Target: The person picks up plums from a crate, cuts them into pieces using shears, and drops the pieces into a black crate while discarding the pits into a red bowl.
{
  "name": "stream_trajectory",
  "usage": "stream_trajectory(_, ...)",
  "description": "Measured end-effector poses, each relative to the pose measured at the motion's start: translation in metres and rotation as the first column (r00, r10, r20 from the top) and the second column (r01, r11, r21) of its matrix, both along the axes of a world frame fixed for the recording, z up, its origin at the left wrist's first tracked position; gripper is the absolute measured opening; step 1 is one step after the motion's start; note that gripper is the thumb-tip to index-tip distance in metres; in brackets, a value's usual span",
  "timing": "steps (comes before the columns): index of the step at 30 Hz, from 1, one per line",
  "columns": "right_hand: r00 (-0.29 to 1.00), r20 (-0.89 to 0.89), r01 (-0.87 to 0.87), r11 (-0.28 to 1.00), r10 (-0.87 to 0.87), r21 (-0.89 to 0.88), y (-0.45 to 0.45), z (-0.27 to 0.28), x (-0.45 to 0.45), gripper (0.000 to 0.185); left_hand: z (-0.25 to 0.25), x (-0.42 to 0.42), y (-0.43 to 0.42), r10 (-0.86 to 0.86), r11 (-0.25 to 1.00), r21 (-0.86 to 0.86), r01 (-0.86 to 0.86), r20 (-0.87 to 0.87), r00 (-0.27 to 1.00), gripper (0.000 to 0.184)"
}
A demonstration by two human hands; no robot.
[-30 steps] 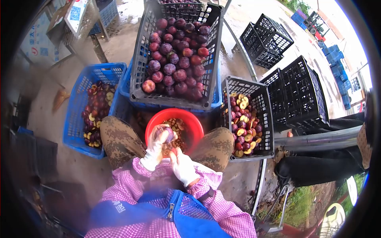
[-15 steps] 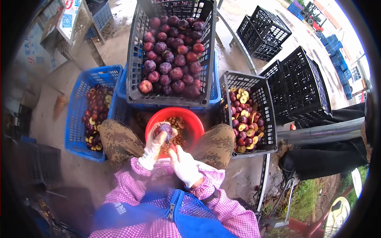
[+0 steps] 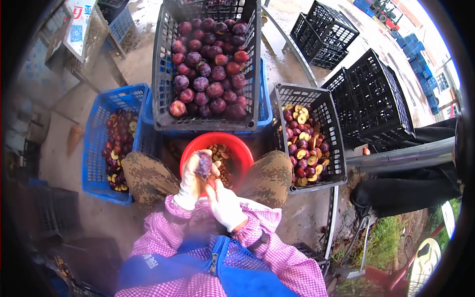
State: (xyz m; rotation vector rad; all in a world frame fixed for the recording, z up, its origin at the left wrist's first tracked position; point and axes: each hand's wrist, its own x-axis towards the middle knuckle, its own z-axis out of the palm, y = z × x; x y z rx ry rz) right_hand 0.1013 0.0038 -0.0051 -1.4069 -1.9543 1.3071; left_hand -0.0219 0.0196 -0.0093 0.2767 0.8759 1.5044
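A dark purple plum point(image 3: 203, 166) sits in the fingers of my gloved left hand point(image 3: 188, 184), held over the near left side of a red bucket point(image 3: 243, 154). My right hand point(image 3: 227, 208), also in a white glove, is closed on a small red-handled tool point(image 3: 212, 184) just below the plum. The tool's working end is hidden, so its kind is unclear. Inside the bucket lie brownish stones and scraps point(image 3: 220, 157). Beyond it stands a black crate point(image 3: 157, 94) of whole plums point(image 3: 214, 90), resting on a blue crate point(image 3: 265, 99).
To the left, a blue crate point(image 3: 91, 163) holds cut plums point(image 3: 118, 141). On the right is a black crate point(image 3: 338, 143) with halved plums point(image 3: 307, 148). Stacked black crates point(image 3: 376, 99) stand farther right, near a person's dark-clad leg point(image 3: 405, 195) and a metal pole point(image 3: 401, 157).
The plum has turned in my left hand and both hands have shifted slightly. The whole view has moved a little as my head tilts.
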Motion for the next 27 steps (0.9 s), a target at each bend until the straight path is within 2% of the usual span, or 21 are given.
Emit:
stream_trajectory(1,0.996,0.092,-0.004,0.998,-0.002,0.067,0.002,-0.007,-0.001,0.029,0.001,0.002,0.001,0.014,0.998,-0.069,0.003,0.237,0.971,0.054)
stream_trajectory(2,0.983,0.185,-0.017,0.991,-0.008,0.131,0.003,-0.014,-0.001,0.03,-0.005,0.002,0.003,0.004,0.997,-0.072,0.021,0.338,0.941,0.056)
stream_trajectory(5,0.994,0.111,-0.004,0.98,-0.019,0.2,0.004,-0.022,0.003,0.031,-0.003,0.001,0.001,-0.028,0.986,-0.15,0.07,0.266,0.964,0.057)
stream_trajectory(6,0.998,0.051,0.037,0.99,-0.045,0.137,0.002,-0.021,0.005,0.029,-0.001,-0.001,-0.001,-0.096,0.995,0.01,0.097,0.236,0.967,0.042)
stream_trajectory(7,0.998,0.052,0.034,0.99,-0.042,0.135,0.002,-0.016,0.007,0.029,-0.012,-0.001,0.0,-0.093,0.996,0.008,0.094,0.237,0.967,0.042)
stream_trajectory(8,0.993,-0.097,0.067,0.997,-0.069,-0.03,0.004,-0.01,0.008,0.028,-0.029,-0.002,0.006,0.03,0.997,0.076,-0.009,-0.28,0.96,0.037)
stream_trajectory(9,0.964,-0.238,0.074,0.978,-0.12,-0.195,0.005,-0.005,0.009,0.027,-0.043,-0.004,0.009,0.179,0.98,0.186,-0.063,-0.709,0.682,0.039)
stream_trajectory(10,0.973,-0.217,0.037,0.977,-0.083,-0.21,0.005,0.0,0.01,0.031,-0.04,-0.007,0.004,0.138,0.975,0.22,0.009,-0.643,0.753,0.05)
stream_trajectory(11,0.973,-0.217,0.036,0.977,-0.082,-0.208,0.004,0.0,0.01,0.031,-0.04,-0.009,0.001,0.14,0.975,0.222,0.009,-0.642,0.753,0.05)
stream_trajectory(13,0.963,-0.256,0.025,0.978,-0.079,-0.209,-0.001,-0.001,0.008,0.03,-0.035,-0.012,-0.002,0.051,0.984,0.172,0.04,-0.493,0.869,0.058)
stream_trajectory(14,0.973,-0.224,0.02,0.987,-0.056,-0.161,-0.002,-0.002,0.009,0.029,-0.03,-0.009,-0.004,0.073,0.978,0.206,0.038,-0.508,0.858,0.048)
stream_trajectory(15,0.973,-0.223,0.021,0.987,-0.058,-0.162,-0.003,-0.005,0.008,0.029,-0.024,-0.003,-0.005,0.072,0.978,0.205,0.039,-0.507,0.859,0.048)
stream_trajectory(17,0.995,-0.072,0.073,0.995,-0.068,0.072,-0.005,-0.017,0.002,0.031,-0.005,0.009,-0.007,0.014,1.0,0.008,-0.013,-0.187,0.982,0.04)
stream_trajectory(18,0.998,0.0,0.062,0.988,-0.063,0.139,-0.005,-0.025,0.002,0.033,-0.02,0.008,-0.008,-0.032,0.999,0.036,0.033,-0.04,0.999,0.04)
stream_trajectory(19,0.998,-0.003,0.063,0.987,-0.064,0.147,-0.001,-0.019,0.002,0.033,-0.019,0.008,-0.005,-0.032,0.998,0.044,0.034,-0.042,0.999,0.04)
stream_trajectory(21,0.993,0.005,0.115,0.992,-0.115,0.046,0.001,-0.006,0.006,0.027,-0.016,0.008,-0.003,-0.041,0.999,-0.022,0.038,-0.169,0.985,0.041)
stream_trajectory(22,0.988,-0.083,0.133,0.991,-0.134,-0.011,0.003,-0.008,0.006,0.027,-0.02,0.008,-0.002,-0.002,0.998,0.055,0.029,-0.439,0.898,0.046)
stream_trajectory(23,0.988,-0.082,0.133,0.991,-0.134,-0.015,0.002,-0.008,0.007,0.027,-0.023,0.007,-0.003,-0.004,0.998,0.051,0.029,-0.438,0.899,0.046)
stream_trajectory(25,0.985,-0.141,0.098,0.995,-0.101,-0.026,0.002,-0.003,0.006,0.027,-0.028,0.001,-0.003,0.101,0.986,0.163,0.024,-0.71,0.697,0.054)
stream_trajectory(26,0.992,-0.076,0.099,0.994,-0.103,-0.051,0.002,-0.002,0.005,0.025,-0.033,0.001,-0.002,0.106,0.985,0.171,0.017,-0.681,0.725,0.062)
stream_trajectory(27,0.992,-0.077,0.1,0.994,-0.104,-0.05,0.0,-0.004,0.006,0.025,-0.036,-0.001,-0.001,0.106,0.985,0.172,0.018,-0.681,0.724,0.062)
